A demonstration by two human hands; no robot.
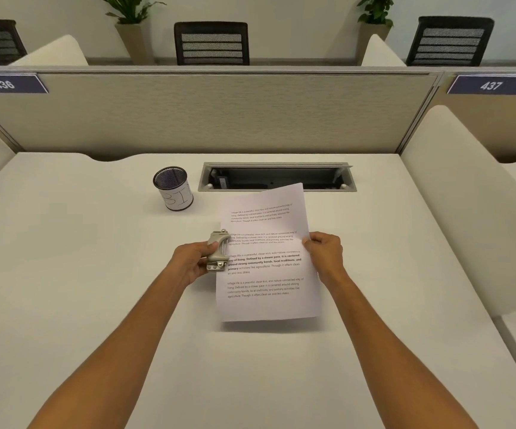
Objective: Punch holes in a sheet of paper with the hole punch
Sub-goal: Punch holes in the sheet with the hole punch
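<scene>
A white sheet of paper (269, 305) with several printed paragraphs is held above the white desk (95, 289), casting a shadow below its near edge. My right hand (325, 252) pinches the sheet's right edge. My left hand (190, 261) grips a small grey metal hole punch (218, 250), lifted off the desk, with its mouth against the middle of the sheet's left edge. Whether the paper sits inside the punch's slot is hard to tell.
A black mesh pen cup (173, 188) with a white label stands at the back, left of the paper. An open cable tray (277, 178) is recessed in the desk behind the sheet. A beige partition (204, 113) closes the far side.
</scene>
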